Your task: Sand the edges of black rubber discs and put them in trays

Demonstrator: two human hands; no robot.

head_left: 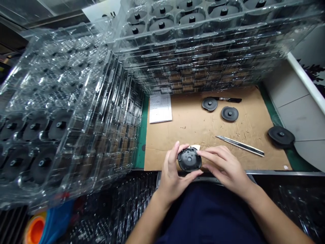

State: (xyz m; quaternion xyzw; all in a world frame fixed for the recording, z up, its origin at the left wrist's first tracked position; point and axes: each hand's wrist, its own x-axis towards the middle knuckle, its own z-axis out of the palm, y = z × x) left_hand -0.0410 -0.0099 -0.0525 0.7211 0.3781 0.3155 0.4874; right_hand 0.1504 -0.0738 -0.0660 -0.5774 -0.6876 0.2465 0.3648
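We hold a round black plastic disc point(189, 159) up in both hands, just over the near edge of a brown cardboard sheet point(203, 135). Our left hand point(172, 176) takes the disc from the left side, and its fingers point(176, 150) pinch the rim. Our right hand point(223, 167) comes in from the right, with its fingers point(210, 155) close together, a little apart at the tips, and pressed on the disc's right side. A small white scrap point(196, 147) pokes out at the far edge, touching the disc. We cannot tell what it is.

Two hands on the rim seem to keep the disc steady and leave its middle in sight. A utility knife point(240, 145) lies just beyond our right hand, so it looks easy to reach. A black marker pen point(228, 100) lies by two more black discs point(209, 103) point(230, 114) at the far side. A third disc point(281, 136) sits past the sheet's right edge.

Tall stacks of clear plastic trays point(63, 108) hem in the left and far sides, so our hands have more room on the right. A paper sheet point(160, 108) lies close to the stacks, out of the way.
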